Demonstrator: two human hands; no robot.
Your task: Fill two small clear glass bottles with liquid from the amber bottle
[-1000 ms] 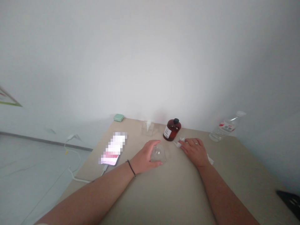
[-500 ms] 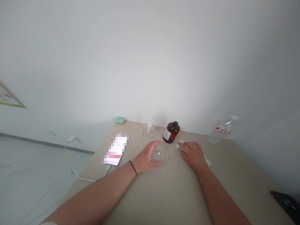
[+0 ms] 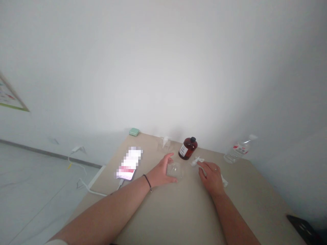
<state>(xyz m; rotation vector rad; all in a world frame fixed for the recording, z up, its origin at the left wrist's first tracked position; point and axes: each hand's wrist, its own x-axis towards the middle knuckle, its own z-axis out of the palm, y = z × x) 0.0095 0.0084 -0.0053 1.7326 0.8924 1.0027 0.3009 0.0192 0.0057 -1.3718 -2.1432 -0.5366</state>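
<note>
Left grip [image 3: 159,173]: bent in a wide C, thumb on the near side, forefinger on the far side; whether it presses on anything I cannot tell from my end.
Clear vessel [image 3: 174,171]: on the tabletop [image 3: 163,217], inside that C, just right of my left palm; it looks rounded, and I make out no long axis.
Nearer side: left, plainly; my right grip [image 3: 212,176] stands apart from the vessel, off to its right.
Right-side fingers: loosely spread, thumb apart from the forefinger, whose tip seems to touch the crumpled white piece [image 3: 196,161].
Crumpled piece: just beyond those fingertips, a little to their left, lying roughly crosswise; I see the vessel on its near left.
White scrap [image 3: 224,181]: by my right grip's outer edge, partly hidden; I cannot tell whether it joins the other piece.
Amber bottle [image 3: 187,149]: upright, black-capped, beyond the gap between my two grips.
Phone [image 3: 129,163]: left of my left grip, screen lit.
Water bottle [image 3: 237,151]: farther right, beyond my right grip.
</note>
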